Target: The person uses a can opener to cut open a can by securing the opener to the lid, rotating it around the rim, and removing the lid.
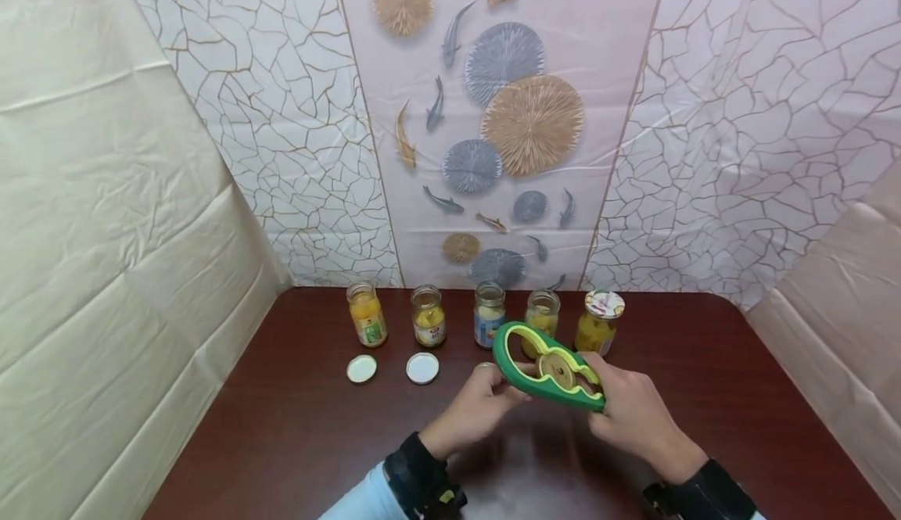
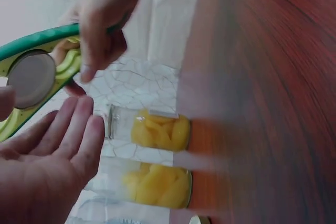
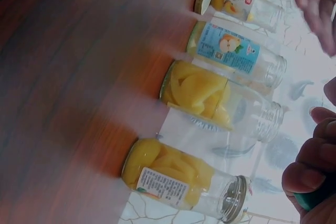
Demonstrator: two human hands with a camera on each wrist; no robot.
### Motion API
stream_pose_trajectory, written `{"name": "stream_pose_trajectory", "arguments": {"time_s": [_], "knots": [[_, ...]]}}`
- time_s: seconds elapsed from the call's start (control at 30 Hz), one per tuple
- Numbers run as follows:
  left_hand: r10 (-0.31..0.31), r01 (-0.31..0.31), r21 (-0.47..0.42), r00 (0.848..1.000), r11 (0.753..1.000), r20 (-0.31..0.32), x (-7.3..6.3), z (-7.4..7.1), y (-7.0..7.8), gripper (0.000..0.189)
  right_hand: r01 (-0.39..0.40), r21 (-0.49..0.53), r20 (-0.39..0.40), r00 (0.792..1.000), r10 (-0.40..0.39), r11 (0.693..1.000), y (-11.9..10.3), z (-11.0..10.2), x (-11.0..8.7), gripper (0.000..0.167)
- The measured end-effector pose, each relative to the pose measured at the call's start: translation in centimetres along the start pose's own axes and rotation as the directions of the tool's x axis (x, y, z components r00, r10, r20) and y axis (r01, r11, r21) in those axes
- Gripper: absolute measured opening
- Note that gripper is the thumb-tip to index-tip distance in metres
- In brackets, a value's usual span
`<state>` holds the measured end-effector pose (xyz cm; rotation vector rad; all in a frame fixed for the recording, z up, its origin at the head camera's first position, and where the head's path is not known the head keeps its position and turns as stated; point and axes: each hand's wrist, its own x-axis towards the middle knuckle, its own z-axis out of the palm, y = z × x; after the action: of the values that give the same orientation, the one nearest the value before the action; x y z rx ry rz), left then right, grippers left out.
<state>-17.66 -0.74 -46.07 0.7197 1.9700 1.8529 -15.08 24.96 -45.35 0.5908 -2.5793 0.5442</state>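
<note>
A green jar opener (image 1: 517, 377) with a lime-green toothed inside is gripped at its right end by my right hand (image 1: 637, 410). A gold-coloured jar lid (image 1: 558, 368) sits between its toothed arms. My left hand (image 1: 473, 409) is at the opener's left end, palm up. In the left wrist view its fingers (image 2: 71, 132) are fairly straight below the opener, and its thumb tip overlaps the lid's edge. Behind the opener stands an uncapped jar of yellow fruit (image 1: 543, 303). To its right is a jar with a patterned white lid (image 1: 604, 304) on.
Three more uncapped jars stand in the row: a blue-labelled jar (image 1: 487, 324), a white-labelled jar (image 1: 428, 328) and a green-labelled jar (image 1: 369, 328). Two lids, a left lid (image 1: 362, 369) and a right lid (image 1: 422, 368), lie before them. A third lid (image 2: 199, 220) is partly hidden.
</note>
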Motion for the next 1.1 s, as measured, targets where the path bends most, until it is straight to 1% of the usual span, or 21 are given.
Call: {"name": "stream_pose_trajectory", "arguments": {"time_s": [0.07, 0.13, 0.23, 0.33, 0.4, 0.47, 0.6, 0.67, 0.8, 1.0, 1.1], "knots": [[-0.037, 0.039, -0.102, 0.999, 0.994, 0.015, 0.0, 0.1, 0.4, 0.03, 0.007, 0.008, 0.0, 1.0, -0.007, 1.0, -0.2, 0.3, 0.0, 0.071], [-0.073, 0.078, -0.194, 0.997, 0.978, 0.031, -0.1, 0.3, 0.6, 0.035, 0.006, 0.021, 0.006, 1.0, -0.006, 1.0, -0.5, 0.5, -0.1, 0.072], [-0.088, 0.105, -0.296, 0.994, 0.949, 0.07, -0.2, 0.7, 0.6, 0.053, -0.009, 0.054, 0.021, 1.0, 0.008, 0.998, -1.1, 0.9, -0.3, 0.073], [-0.052, 0.084, -0.357, 0.994, 0.93, 0.1, -0.3, 1.1, 0.5, 0.069, -0.042, 0.083, 0.04, 0.998, 0.038, 0.996, -1.7, 1.1, -0.7, 0.072], [-0.029, 0.073, -0.396, 0.993, 0.915, 0.116, -0.4, 1.4, 0.5, 0.075, -0.062, 0.093, 0.044, 0.997, 0.058, 0.994, -1.9, 1.3, -0.9, 0.073], [-0.01, 0.066, -0.439, 0.992, 0.896, 0.129, -0.4, 1.5, 0.4, 0.078, -0.079, 0.095, 0.046, 0.996, 0.074, 0.992, -2.0, 1.4, -1.0, 0.074], [-0.007, 0.074, -0.486, 0.991, 0.871, 0.137, -0.4, 1.4, 0.5, 0.082, -0.09, 0.093, 0.05, 0.995, 0.086, 0.992, -2.0, 1.6, -0.9, 0.074], [-0.017, 0.086, -0.497, 0.99, 0.863, 0.142, -0.4, 1.4, 0.5, 0.082, -0.09, 0.094, 0.051, 0.995, 0.086, 0.992, -2.0, 1.7, -0.9, 0.074], [-0.036, 0.108, -0.519, 0.988, 0.848, 0.148, -0.4, 1.4, 0.5, 0.074, -0.088, 0.099, 0.047, 0.995, 0.083, 0.991, -1.9, 1.7, -0.9, 0.074], [-0.055, 0.139, -0.565, 0.985, 0.813, 0.164, -0.2, 1.6, 0.6, 0.068, -0.046, 0.082, -0.013, 0.999, 0.047, 0.996, -1.7, 1.9, -0.9, 0.074], [-0.064, 0.153, -0.571, 0.983, 0.806, 0.173, 0.0, 1.6, 0.7, 0.069, -0.029, 0.067, -0.05, 0.998, 0.032, 0.997, -1.6, 1.9, -0.8, 0.074]]}}
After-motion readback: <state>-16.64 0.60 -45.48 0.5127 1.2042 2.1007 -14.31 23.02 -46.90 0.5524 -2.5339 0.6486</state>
